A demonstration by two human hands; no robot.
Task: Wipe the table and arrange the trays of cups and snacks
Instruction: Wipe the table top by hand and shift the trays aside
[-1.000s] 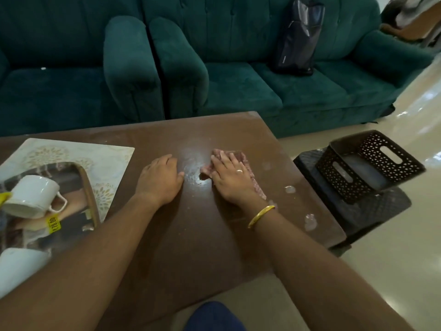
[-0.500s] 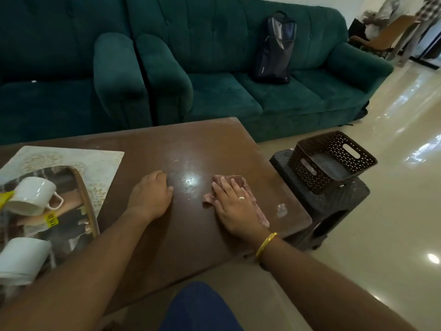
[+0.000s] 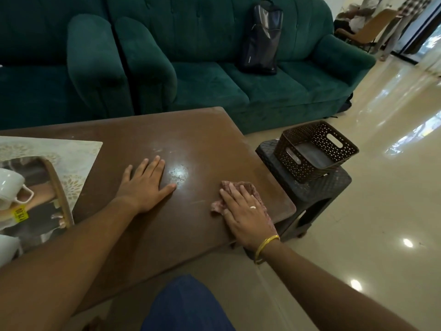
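From the head camera, both bare forearms reach forward over a brown table (image 3: 191, 134). The left arm comes in from the lower left, and the left hand (image 3: 143, 185) lies palm down on the bare wood near the middle of the table. Its fingers are straight and slightly spread, the thumb points out to the right, and it holds nothing. A shiny patch of the tabletop sits just beyond the thumb.

The right arm comes in from the lower right, with a gold bangle (image 3: 265, 247) at the wrist and a ring (image 3: 253, 207) on one finger. The right hand (image 3: 245, 216) is flat, fingers straight and close together, pressing down on a pinkish cloth (image 3: 230, 186) near the table's right end. The cloth lies under the palm and fingers, its edges showing past the fingertips, beside the thumb and along the outer side of the hand. The two hands are well apart.

At the left edge, a tray (image 3: 60, 187) rests on a patterned mat (image 3: 78, 151) and holds a white cup (image 3: 10, 185) tipped on its side.

Just beside the table's right end, a dark perforated basket (image 3: 298, 168) sits on a dark stool (image 3: 310, 189). A green sofa (image 3: 202, 84) behind the table holds a dark backpack (image 3: 260, 41).
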